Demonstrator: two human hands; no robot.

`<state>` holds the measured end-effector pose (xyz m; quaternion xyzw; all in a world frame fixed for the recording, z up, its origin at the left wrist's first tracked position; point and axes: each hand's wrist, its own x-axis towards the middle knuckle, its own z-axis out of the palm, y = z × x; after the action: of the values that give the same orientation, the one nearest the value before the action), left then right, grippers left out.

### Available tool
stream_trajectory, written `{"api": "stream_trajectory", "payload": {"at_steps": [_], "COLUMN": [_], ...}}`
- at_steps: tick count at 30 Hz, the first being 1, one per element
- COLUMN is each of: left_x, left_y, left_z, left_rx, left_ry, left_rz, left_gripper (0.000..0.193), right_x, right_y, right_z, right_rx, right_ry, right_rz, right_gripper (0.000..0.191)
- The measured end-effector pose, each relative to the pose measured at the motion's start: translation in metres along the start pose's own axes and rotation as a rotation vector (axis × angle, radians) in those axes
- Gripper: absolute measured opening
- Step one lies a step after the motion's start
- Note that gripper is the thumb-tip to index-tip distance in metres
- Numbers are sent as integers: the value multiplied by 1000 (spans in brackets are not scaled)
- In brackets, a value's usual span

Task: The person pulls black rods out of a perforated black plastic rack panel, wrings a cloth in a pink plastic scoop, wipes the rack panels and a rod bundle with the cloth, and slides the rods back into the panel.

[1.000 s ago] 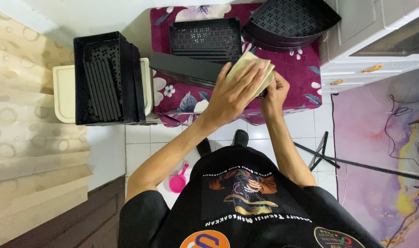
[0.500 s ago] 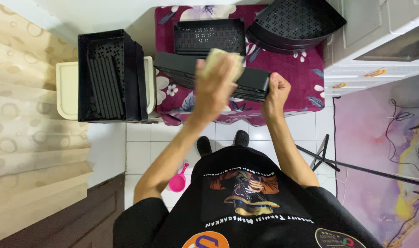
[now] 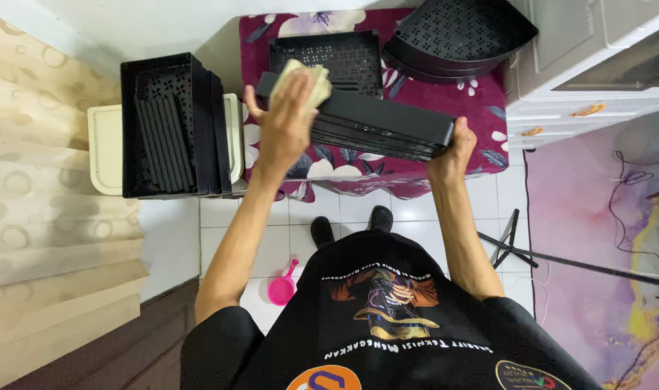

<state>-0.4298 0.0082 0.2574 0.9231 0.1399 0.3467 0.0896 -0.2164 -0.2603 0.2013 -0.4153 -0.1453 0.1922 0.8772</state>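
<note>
Right hand point(image 3: 451, 148) grips black tray point(image 3: 376, 124), left hand point(image 3: 286, 119) presses cloth point(image 3: 306, 79) on it, floral table point(image 3: 481, 108) beneath.

No packages, labels, signs or screens visible.

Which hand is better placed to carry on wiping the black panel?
Left. The left hand already presses the cloth onto the top face of the black panel. The right hand grips the panel's other end, steadying it, so it looks unavailable.
</note>
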Motion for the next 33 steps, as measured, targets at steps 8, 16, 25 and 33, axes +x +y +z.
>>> {"api": "stream_trajectory", "payload": {"at_steps": [8,16,25,33], "left_x": [10,6,6,38], "left_y": [-43,-45,-30,10], "left_z": [1,12,-3,6], "left_rx": [-503,-759,-716,-567], "left_ry": [152,296,392,229], "left_rz": [-276,-492,-350,-40], "left_gripper": [44,44,33,35], "right_x": [5,7,0,0], "right_y": [5,18,-53,-75], "right_z": [5,-3,60,129], "right_rx": [101,-101,-762,-1488], "right_ry": [70,5,-252,-731], "right_rz": [175,168,-440,-607], "right_gripper": [47,51,77,81]}}
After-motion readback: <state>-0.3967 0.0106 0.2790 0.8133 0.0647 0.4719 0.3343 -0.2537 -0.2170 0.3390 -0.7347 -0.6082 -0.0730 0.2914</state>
